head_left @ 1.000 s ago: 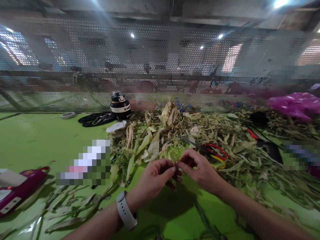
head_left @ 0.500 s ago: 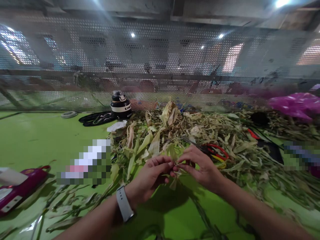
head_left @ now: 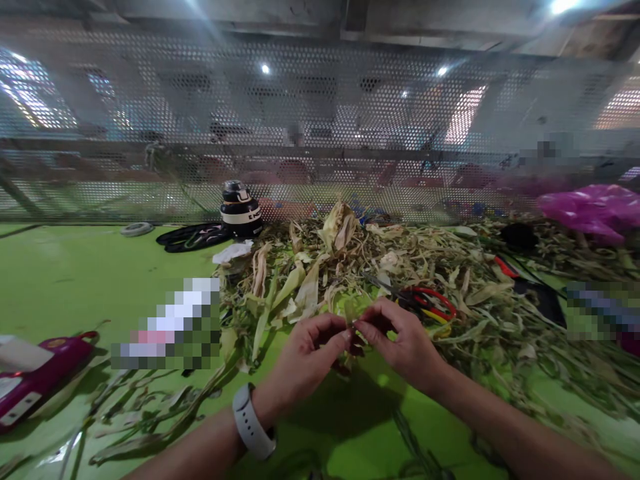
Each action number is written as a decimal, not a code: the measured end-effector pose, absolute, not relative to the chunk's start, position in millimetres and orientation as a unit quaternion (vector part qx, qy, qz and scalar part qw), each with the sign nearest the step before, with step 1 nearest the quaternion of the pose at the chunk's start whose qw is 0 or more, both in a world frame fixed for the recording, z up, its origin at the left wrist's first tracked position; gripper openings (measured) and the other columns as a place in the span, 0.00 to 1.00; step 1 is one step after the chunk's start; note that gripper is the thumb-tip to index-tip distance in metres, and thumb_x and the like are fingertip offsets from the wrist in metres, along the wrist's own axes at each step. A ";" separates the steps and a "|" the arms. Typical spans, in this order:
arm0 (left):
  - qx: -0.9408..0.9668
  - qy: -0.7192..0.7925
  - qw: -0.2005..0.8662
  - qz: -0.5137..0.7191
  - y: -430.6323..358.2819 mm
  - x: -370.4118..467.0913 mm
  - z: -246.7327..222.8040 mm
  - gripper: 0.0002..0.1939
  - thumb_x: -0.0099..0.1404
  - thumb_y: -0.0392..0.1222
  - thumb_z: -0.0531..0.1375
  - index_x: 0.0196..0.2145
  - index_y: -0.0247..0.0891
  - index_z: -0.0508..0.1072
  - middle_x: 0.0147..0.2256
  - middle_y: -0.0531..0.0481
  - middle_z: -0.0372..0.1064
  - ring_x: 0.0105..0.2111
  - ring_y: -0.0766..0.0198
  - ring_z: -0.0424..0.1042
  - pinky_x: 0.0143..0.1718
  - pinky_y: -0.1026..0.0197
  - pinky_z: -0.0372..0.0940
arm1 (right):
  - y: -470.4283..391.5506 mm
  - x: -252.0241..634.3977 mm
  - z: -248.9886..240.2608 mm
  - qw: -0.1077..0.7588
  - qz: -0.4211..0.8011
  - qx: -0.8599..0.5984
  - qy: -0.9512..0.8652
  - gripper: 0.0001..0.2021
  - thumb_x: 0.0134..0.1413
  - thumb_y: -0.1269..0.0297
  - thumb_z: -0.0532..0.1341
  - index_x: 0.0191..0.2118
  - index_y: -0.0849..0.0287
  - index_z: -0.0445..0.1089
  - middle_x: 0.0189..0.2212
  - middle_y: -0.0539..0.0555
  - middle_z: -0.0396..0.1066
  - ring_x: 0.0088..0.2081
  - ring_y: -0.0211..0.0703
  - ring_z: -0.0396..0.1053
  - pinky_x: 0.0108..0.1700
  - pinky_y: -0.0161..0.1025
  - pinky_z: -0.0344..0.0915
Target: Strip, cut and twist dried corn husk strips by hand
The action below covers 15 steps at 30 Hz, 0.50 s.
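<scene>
- The left hand [head_left: 310, 353] and right hand [head_left: 400, 341] meet fingertip to fingertip, both seeming to pinch a small strip of husk [head_left: 351, 309]; neither hand is clearly nearer to it.
- The strip sits between them, its pale end showing on the far side; its long axis seems to run near to far, though fingers hide most of it.
- Red-handled scissors [head_left: 419, 291] lie just far of the right hand.
- The green desk [head_left: 95, 267] carries a heap of dried husks [head_left: 455, 257], far and right.
- A dark bottle [head_left: 242, 225] stands left of the heap; a perforated screen [head_left: 325, 100] rises behind.
</scene>
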<state>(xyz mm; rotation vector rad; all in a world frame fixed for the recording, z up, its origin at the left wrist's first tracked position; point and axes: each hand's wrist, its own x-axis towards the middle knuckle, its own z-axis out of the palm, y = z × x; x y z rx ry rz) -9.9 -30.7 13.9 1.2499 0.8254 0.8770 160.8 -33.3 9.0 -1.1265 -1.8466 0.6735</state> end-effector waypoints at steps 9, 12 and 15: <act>0.554 0.359 0.654 0.369 -28.8 -7.4 14.2 0.13 0.54 0.48 0.62 0.28 0.33 0.73 0.25 0.48 0.71 0.25 0.65 0.70 0.24 0.64 0.67 | -28.4 163.7 11.9 0.417 0.351 -0.445 -0.710 0.06 0.53 0.63 0.58 0.34 0.60 0.64 0.25 0.49 0.64 0.27 0.35 0.63 0.29 0.32 0.61; 0.530 0.368 0.669 0.369 -27.8 -7.5 14.8 0.14 0.53 0.48 0.63 0.30 0.32 0.74 0.26 0.47 0.72 0.26 0.64 0.71 0.25 0.65 0.67 | -27.5 164.3 10.3 0.420 0.339 -0.456 -0.708 0.06 0.54 0.63 0.58 0.31 0.60 0.65 0.24 0.49 0.65 0.27 0.36 0.63 0.30 0.33 0.61; 0.506 0.372 0.682 0.374 -26.6 -8.5 14.9 0.12 0.53 0.46 0.64 0.30 0.33 0.73 0.26 0.48 0.73 0.27 0.65 0.71 0.25 0.66 0.66 | -26.8 163.0 8.1 0.416 0.322 -0.474 -0.706 0.08 0.54 0.61 0.57 0.30 0.61 0.64 0.23 0.49 0.64 0.26 0.35 0.61 0.29 0.33 0.60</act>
